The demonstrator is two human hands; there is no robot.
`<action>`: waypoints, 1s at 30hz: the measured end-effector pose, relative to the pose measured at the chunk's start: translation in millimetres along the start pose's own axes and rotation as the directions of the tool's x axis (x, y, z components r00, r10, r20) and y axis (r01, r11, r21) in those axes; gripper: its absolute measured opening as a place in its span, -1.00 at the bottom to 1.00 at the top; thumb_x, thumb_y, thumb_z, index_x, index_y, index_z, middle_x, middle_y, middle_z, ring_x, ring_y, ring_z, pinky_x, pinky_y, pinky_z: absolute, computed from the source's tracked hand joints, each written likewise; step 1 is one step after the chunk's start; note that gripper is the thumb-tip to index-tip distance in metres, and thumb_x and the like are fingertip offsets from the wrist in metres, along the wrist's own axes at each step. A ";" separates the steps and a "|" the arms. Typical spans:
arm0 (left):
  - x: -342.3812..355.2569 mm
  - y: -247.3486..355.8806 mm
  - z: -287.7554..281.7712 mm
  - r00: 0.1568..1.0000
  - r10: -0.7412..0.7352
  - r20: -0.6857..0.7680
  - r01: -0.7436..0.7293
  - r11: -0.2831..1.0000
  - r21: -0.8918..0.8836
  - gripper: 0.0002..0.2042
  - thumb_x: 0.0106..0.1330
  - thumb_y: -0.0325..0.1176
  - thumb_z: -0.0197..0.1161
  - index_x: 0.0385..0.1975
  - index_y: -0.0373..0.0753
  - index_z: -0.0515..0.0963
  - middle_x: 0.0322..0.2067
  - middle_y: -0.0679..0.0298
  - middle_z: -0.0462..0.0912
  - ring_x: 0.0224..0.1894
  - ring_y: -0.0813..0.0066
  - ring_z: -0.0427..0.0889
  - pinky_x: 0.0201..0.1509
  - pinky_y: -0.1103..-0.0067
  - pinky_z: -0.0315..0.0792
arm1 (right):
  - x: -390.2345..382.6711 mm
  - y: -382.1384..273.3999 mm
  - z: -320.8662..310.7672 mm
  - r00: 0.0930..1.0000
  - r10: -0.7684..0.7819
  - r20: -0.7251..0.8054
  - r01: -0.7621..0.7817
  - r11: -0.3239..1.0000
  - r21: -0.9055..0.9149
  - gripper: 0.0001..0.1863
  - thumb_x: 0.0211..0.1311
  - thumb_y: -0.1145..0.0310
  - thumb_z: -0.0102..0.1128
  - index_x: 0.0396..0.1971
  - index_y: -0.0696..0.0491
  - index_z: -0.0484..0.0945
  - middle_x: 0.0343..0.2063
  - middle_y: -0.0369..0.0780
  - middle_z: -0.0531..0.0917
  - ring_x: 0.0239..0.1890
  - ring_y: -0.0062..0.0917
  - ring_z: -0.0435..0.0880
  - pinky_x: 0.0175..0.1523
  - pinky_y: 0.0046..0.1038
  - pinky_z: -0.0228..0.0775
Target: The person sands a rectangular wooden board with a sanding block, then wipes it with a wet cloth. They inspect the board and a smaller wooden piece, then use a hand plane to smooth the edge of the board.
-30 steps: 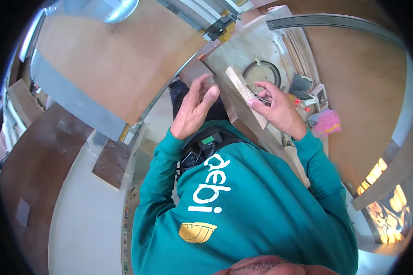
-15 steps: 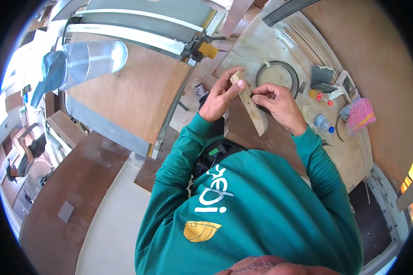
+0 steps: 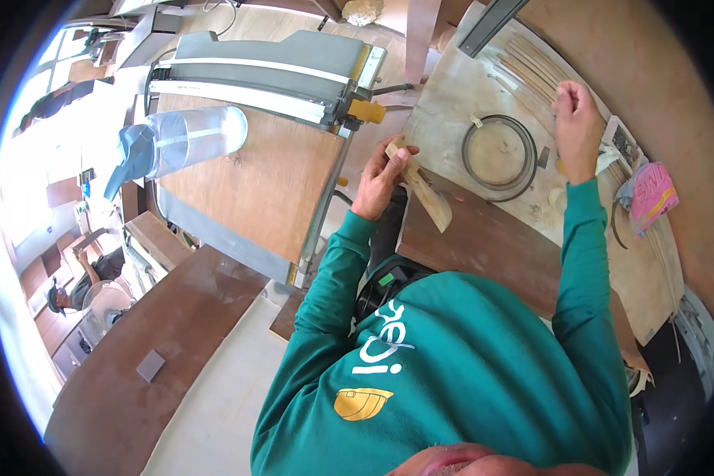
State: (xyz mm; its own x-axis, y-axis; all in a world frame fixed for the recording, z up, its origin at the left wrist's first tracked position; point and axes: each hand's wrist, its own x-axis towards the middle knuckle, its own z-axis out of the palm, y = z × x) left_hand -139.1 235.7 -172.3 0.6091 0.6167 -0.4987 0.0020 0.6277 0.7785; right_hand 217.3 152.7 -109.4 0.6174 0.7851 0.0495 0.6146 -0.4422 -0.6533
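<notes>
My left hand point(image 3: 379, 181) grips one end of a short wooden piece point(image 3: 428, 201), its thumb lying on the upper face. The piece slants down to the right over a brown board point(image 3: 484, 238), its far end cut at an angle. Over the pale worktop point(image 3: 444, 95) my right hand point(image 3: 577, 131) is raised, fingers curled closed; whatever they may hold is hidden. Below that hand, to the left, lies a dark coiled ring of banding or cable point(image 3: 529, 155). Thin wooden strips point(image 3: 523, 67) lie just beyond it.
At the left stands a table saw point(image 3: 262, 67) with a plywood sheet point(image 3: 270, 174) and a large clear bottle point(image 3: 190, 143) on it. A pink packet point(image 3: 652, 197) lies at the right. A small grey block point(image 3: 151, 366) rests on a brown panel point(image 3: 111, 397). Another person point(image 3: 95, 278) is far left, near a fan point(image 3: 107, 305).
My right hand has left the wooden piece and moved right and away over the worktop, its fingers curled. The left hand still holds the piece. The whole view has shifted slightly.
</notes>
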 end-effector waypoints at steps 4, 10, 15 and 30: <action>-1.4 -2.7 -1.6 1.000 0.013 0.000 -0.013 0.997 -0.074 -0.41 0.59 -0.09 0.20 0.45 -0.29 0.25 0.17 0.14 0.61 0.01 0.45 0.61 0.07 0.50 0.53 | -16.6 21.1 22.2 0.937 -0.318 0.144 0.339 0.927 -0.158 -0.60 0.58 0.26 0.08 0.27 0.13 0.54 0.18 0.06 0.65 0.23 -0.06 0.63 0.31 -0.22 0.47; 1.2 6.7 2.8 0.997 0.071 -0.015 -0.070 0.995 0.068 -0.47 0.63 -0.10 0.12 0.41 -0.33 0.30 0.15 0.14 0.63 0.00 0.43 0.65 0.10 0.46 0.58 | -103.9 -83.1 58.7 0.663 -0.189 0.725 -0.111 0.932 0.345 -0.32 0.43 -0.03 0.28 0.35 0.13 0.45 0.18 0.12 0.63 0.19 0.01 0.64 0.26 -0.16 0.50; -20.4 40.7 26.5 0.994 -0.012 -0.110 0.019 0.998 0.067 -0.46 0.66 -0.09 0.08 0.47 -0.30 0.29 0.15 0.14 0.64 0.02 0.42 0.69 0.06 0.55 0.58 | -102.9 -88.1 56.1 0.643 -0.222 0.733 -0.143 0.905 0.400 -0.36 0.48 -0.01 0.25 0.33 0.16 0.47 -0.06 0.05 0.75 -0.05 -0.21 0.78 0.09 -0.26 0.57; -124.0 46.2 -5.6 0.898 0.208 0.387 -0.432 0.580 0.691 -0.67 0.24 -0.57 0.48 0.01 -0.34 0.67 0.02 0.09 0.73 0.10 0.14 0.73 0.17 0.39 0.58 | -125.2 -35.3 46.8 0.737 0.098 0.669 -0.455 0.803 0.384 -0.32 0.52 -0.12 0.18 0.25 0.23 0.54 -0.19 -0.16 0.71 -0.10 -0.51 0.64 0.09 -0.43 0.48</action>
State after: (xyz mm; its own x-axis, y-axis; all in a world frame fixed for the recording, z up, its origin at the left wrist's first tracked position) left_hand -218.9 190.8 -76.7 0.8546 0.5003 -0.1389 0.2860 -0.2304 0.9301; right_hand 95.4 90.3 -127.8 0.1865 0.8252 -0.5332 0.0242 -0.5464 -0.8372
